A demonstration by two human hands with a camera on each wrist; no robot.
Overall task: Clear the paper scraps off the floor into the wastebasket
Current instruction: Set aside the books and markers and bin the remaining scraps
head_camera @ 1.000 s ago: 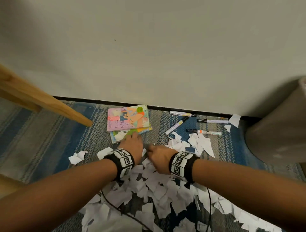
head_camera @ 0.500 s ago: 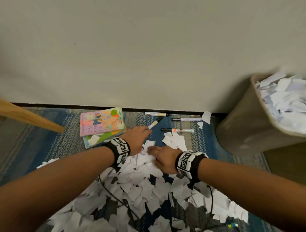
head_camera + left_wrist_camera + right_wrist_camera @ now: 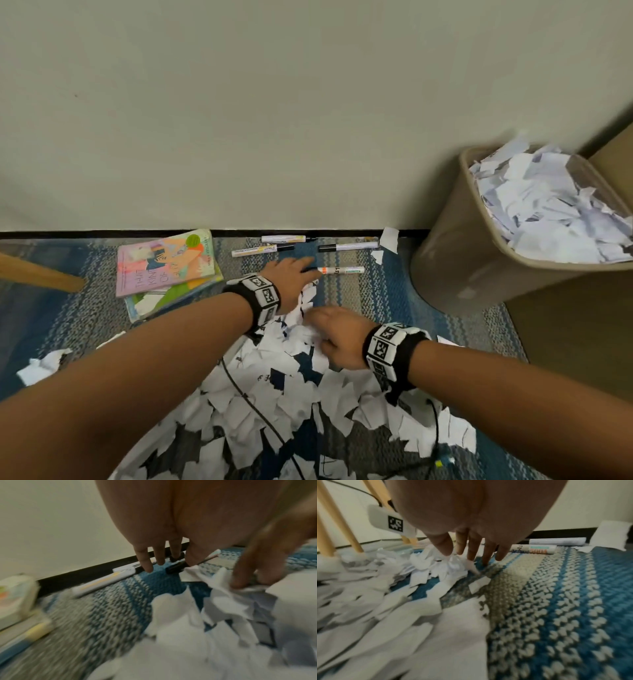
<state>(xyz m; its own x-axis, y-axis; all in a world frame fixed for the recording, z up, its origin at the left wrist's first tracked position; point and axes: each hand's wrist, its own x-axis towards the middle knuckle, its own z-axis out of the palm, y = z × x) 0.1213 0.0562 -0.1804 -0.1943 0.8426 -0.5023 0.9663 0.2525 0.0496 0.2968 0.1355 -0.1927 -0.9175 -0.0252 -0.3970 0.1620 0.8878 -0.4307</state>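
A wide pile of white paper scraps (image 3: 294, 387) covers the blue and grey rug in front of me. My left hand (image 3: 298, 274) lies at the pile's far edge, its straight fingers (image 3: 145, 563) spread over the rug and holding nothing. Its thumb side is against an orange-banded marker (image 3: 342, 270). My right hand (image 3: 332, 329) rests on top of the scraps with its fingers (image 3: 471, 553) pointing down into the paper and rug. The tan wastebasket (image 3: 455, 246) stands at the right by the wall, heaped with scraps.
Three more markers (image 3: 284, 238) lie along the baseboard, and two scraps (image 3: 389, 238) sit near the basket. Two books (image 3: 164, 263) lie stacked at the left beside a wooden leg (image 3: 37, 277). A black cable (image 3: 253, 407) crosses the pile.
My view has swung right, bringing the wastebasket into sight. Both hands have slid right across the scraps, the left from beside the books to the orange-banded marker.
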